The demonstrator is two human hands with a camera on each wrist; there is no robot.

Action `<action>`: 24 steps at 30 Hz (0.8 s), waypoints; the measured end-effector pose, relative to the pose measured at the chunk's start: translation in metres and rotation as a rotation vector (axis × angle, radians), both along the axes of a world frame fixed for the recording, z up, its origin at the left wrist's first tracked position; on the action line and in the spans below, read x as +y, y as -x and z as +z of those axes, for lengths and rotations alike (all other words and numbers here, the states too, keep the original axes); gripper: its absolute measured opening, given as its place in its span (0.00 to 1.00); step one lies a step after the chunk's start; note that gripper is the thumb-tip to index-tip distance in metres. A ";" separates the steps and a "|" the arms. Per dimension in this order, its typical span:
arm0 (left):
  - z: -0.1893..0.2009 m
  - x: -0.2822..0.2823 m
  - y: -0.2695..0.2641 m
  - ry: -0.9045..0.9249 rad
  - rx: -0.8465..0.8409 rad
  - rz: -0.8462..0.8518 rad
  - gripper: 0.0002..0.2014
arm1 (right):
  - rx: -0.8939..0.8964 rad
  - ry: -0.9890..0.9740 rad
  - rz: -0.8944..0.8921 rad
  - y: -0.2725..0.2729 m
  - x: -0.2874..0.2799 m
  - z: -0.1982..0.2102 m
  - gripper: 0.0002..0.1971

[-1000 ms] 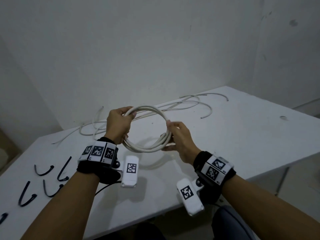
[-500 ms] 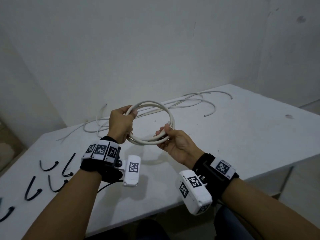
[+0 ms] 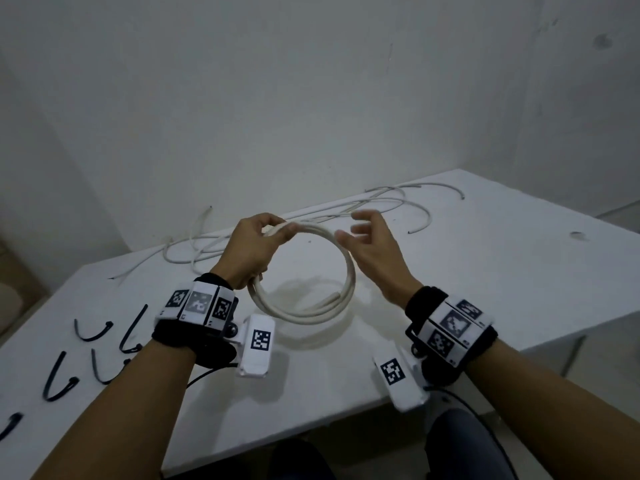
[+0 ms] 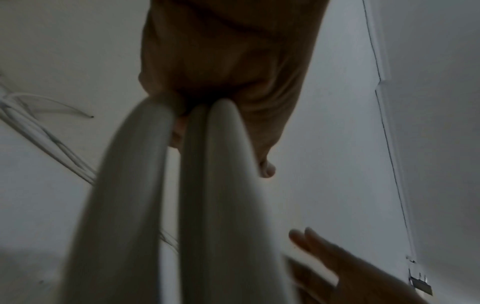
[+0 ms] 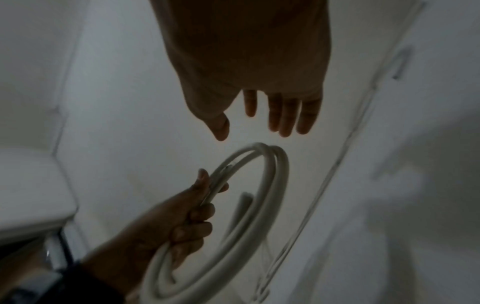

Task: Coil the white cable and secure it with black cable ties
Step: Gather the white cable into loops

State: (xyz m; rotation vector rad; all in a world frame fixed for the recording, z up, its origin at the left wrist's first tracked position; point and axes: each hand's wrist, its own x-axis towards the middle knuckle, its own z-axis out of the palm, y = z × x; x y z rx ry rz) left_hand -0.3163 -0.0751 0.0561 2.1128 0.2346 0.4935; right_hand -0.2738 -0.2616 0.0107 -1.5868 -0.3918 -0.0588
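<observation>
A white cable coil (image 3: pixel 348 284) of about three loops hangs upright above the white table (image 3: pixel 519 271). My left hand (image 3: pixel 251 249) grips the coil's left side, fingers curled round the strands (image 4: pixel 213 185); the same grip shows in the right wrist view (image 5: pixel 192 222) with the coil (image 5: pixel 270 185) below it. My right hand (image 3: pixel 370 244) hovers just right of the coil's top with fingers spread, holding nothing (image 5: pixel 262 117). Several black cable ties (image 3: pixel 93 330) lie on the table at the far left.
More loose white cable (image 3: pixel 391 202) lies tangled along the table's back edge by the wall. The table's front edge runs just below my wrists, and its right corner drops off beside my right forearm.
My right hand has let go of the coil's lower right side and risen to hover open near its top. The left hand keeps its grip.
</observation>
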 end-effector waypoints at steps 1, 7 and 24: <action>-0.001 -0.002 0.000 -0.029 0.009 -0.018 0.16 | -0.152 0.109 0.015 -0.001 0.001 0.008 0.22; 0.000 -0.016 -0.001 -0.145 0.077 -0.108 0.16 | -0.529 0.822 0.234 -0.015 0.018 0.028 0.29; 0.014 -0.012 0.022 0.321 0.286 -0.284 0.10 | -0.467 0.754 0.080 -0.026 0.025 0.031 0.21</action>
